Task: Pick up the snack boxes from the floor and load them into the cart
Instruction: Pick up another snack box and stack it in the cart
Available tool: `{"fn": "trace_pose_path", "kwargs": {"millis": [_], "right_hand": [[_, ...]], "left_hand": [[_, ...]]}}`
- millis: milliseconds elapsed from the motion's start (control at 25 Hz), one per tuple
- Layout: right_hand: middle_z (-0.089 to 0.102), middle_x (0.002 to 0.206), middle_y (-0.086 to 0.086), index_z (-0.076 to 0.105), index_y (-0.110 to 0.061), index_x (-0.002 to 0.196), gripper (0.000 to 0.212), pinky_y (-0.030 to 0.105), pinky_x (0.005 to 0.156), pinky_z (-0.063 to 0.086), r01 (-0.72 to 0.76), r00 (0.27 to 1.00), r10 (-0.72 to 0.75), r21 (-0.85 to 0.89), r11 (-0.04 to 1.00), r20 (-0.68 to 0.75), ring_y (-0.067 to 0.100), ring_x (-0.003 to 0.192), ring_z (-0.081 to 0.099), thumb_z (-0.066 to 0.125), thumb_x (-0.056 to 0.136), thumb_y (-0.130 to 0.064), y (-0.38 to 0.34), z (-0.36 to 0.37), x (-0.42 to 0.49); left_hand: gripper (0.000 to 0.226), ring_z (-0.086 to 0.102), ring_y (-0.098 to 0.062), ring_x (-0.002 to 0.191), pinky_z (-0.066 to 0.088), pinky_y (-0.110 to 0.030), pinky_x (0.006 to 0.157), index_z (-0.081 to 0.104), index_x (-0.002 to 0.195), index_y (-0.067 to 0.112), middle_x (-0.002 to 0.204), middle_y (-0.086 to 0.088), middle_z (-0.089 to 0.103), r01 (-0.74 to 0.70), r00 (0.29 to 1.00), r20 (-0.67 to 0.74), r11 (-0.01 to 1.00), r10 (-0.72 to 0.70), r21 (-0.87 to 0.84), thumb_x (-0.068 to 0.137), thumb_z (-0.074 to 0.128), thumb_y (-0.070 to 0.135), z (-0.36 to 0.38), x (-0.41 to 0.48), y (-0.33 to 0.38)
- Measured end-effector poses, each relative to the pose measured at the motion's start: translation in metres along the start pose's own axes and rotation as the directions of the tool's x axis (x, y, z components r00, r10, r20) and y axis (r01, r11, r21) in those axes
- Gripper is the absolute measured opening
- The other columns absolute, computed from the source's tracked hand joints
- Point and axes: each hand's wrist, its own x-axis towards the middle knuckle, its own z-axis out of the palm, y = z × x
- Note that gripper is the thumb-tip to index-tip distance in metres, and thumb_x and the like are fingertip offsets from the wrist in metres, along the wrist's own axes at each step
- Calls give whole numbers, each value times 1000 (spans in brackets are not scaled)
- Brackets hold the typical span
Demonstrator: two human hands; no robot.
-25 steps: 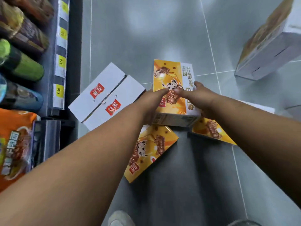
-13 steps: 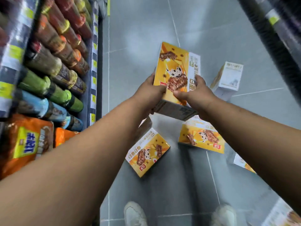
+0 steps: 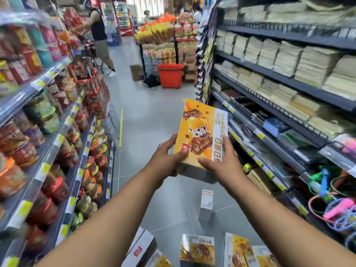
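The left hand [image 3: 165, 160] and right hand [image 3: 221, 162] grip the near end of a yellow snack box [image 3: 200, 132], held above the floor [image 3: 146, 112]. Below the arms, other boxes [image 3: 198, 249] lie mid-aisle. What looks like a small white box [image 3: 206, 199] stands upright nearer the floor's right edge.

Bare left hand [image 3: 165, 161], bare right hand [image 3: 224, 165], bare forearms [image 3: 115, 212]

One wide-angle view, worn at the head, faces forward and slightly down along a shop aisle. The left shelves [image 3: 57, 132] and right shelves [image 3: 279, 79] bow outward at the edges. The left hand [image 3: 165, 160], right hand [image 3: 221, 164] and the snack box [image 3: 200, 132] they hold sit close, mid-frame. The floor boxes [image 3: 197, 249] lie at the bottom edge, and a red basket [image 3: 170, 75] stands far off.
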Motion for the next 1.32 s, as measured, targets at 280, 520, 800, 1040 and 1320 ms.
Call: {"fn": "trace_pose_path", "kwargs": {"millis": [280,520,800,1040,1320], "right_hand": [[57,127,6,31,-16,147,81,35,81,52,112,964,-30,304,946,-263,17,96,64,76,80,-4,-131,-105,-93],[59,117,2,46,-21,113,45,53,86,54,89,884,91,356,930,-459,25,101,64,74,82,-40,-163,-195,-171],[61,120,15,36,-23,115,62,51,70,52,155,691,116,304,940,-713,31,91,64,79,75,-44,-160,-321,-302],[66,115,8,55,-18,115,30,33,63,50,273,500,102,268,924,-860,20,85,65,69,88,-16,-129,-422,-474],[64,110,12,52,-20,100,25,40,67,51,385,154,120,171,907,-981,33,93,64,70,86,-12,-102,-521,-728]], "left_hand": [[58,61,-27,98,54,-58,84,46,140,44,116,11,62,-220,947,228,974,227,-54,91,67,22,24,-75,133],[54,70,-11,84,55,-53,73,55,127,47,102,18,73,-266,793,534,956,292,-128,86,71,16,68,-120,168],[64,67,-21,84,55,-36,68,60,129,42,112,-3,72,-196,527,820,971,222,-137,69,78,26,166,-189,165],[58,68,-19,85,54,-27,59,63,126,36,110,-2,73,-267,371,887,946,275,-182,71,79,24,298,-302,169],[40,67,-14,59,53,-28,52,55,113,4,91,-10,69,81,389,879,940,277,-332,81,70,23,495,-521,150]]}}
